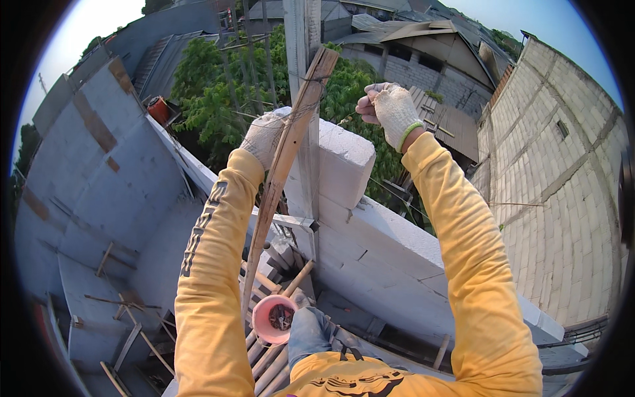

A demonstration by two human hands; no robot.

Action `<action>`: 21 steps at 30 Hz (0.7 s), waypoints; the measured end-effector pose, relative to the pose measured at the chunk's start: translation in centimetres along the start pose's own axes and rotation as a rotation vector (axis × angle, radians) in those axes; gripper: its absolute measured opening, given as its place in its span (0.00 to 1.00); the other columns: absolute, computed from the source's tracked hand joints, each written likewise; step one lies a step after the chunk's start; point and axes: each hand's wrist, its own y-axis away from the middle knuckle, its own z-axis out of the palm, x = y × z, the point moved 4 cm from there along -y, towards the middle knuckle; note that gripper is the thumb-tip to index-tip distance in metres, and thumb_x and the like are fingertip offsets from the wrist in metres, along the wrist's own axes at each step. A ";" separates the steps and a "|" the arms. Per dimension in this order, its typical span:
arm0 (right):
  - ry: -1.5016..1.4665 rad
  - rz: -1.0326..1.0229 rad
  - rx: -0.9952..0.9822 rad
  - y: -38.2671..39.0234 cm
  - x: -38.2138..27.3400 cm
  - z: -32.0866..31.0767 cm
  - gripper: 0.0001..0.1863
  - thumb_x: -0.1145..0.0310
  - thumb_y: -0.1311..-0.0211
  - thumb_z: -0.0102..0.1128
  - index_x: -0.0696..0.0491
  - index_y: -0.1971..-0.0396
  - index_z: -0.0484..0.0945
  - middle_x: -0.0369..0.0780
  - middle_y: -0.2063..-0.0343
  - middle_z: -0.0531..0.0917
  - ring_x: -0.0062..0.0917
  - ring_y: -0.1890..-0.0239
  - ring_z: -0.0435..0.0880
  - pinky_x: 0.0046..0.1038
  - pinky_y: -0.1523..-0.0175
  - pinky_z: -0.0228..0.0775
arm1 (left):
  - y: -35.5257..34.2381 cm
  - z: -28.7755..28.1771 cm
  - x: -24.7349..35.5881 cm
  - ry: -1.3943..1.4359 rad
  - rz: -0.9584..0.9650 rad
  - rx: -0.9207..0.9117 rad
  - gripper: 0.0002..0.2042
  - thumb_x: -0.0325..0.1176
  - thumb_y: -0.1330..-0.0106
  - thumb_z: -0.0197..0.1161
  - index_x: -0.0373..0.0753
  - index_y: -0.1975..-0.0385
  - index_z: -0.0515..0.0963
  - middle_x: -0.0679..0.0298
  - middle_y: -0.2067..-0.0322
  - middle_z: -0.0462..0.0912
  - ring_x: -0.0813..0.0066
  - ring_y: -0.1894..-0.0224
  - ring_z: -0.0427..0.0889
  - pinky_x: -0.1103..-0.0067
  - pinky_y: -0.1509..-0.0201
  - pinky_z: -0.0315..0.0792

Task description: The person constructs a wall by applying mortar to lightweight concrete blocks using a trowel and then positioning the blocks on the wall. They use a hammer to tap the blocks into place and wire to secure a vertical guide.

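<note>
Yellow sleeves (483,245) reach up beside a long wooden plank (291,145)

Both sleeves come up from the bottom, closest of all, with the yellow shirt (357,377) between them. The brown plank stands on a slant in the middle, with its top leaning to the right. It is in front of a tall grey post (302,26). Thin wire (319,80) goes across the plank near its top.

The left hand (260,139) wears a white glove and is right by the plank's left side. The plank hides its fingers, so I cannot tell if it is gripping. The right hand (387,109) is up in the air, to the right of the post. Its glove is white with a green edge, and its bare fingertips are bent in. I cannot tell if they pinch anything.

Between the hands, just right of the post, a big white block (347,162) sits on top of a pale wall (390,245). Down low, a pink bucket (262,322) with dark bits inside is next to a leg in blue jeans (307,334). Green trees (205,73) grow behind the post
</note>
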 end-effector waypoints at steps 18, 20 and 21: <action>0.014 -0.097 -0.867 -9.3 1.6 14.2 0.18 0.70 0.36 0.63 0.56 0.47 0.74 0.40 0.55 0.83 0.27 0.58 0.83 0.30 0.50 0.81 | -1.7 -2.0 1.5 0.189 -0.002 0.154 0.13 0.35 0.39 0.64 0.34 0.58 0.79 0.53 0.64 0.83 0.55 0.60 0.82 0.67 0.54 0.77; 0.111 -0.192 -0.787 -9.9 2.0 12.0 0.15 0.70 0.36 0.61 0.57 0.50 0.75 0.41 0.57 0.83 0.29 0.59 0.83 0.30 0.50 0.80 | -1.7 -0.7 1.5 0.830 -0.243 0.216 0.12 0.34 0.35 0.63 0.32 0.58 0.78 0.56 0.64 0.83 0.62 0.62 0.83 0.71 0.56 0.78; 0.328 -0.394 -0.708 -10.3 2.3 10.6 0.13 0.69 0.36 0.59 0.57 0.54 0.77 0.43 0.59 0.83 0.32 0.60 0.83 0.31 0.51 0.79 | -1.3 0.7 1.4 1.253 -0.444 0.223 0.11 0.34 0.33 0.62 0.31 0.58 0.77 0.58 0.65 0.83 0.65 0.63 0.83 0.73 0.56 0.78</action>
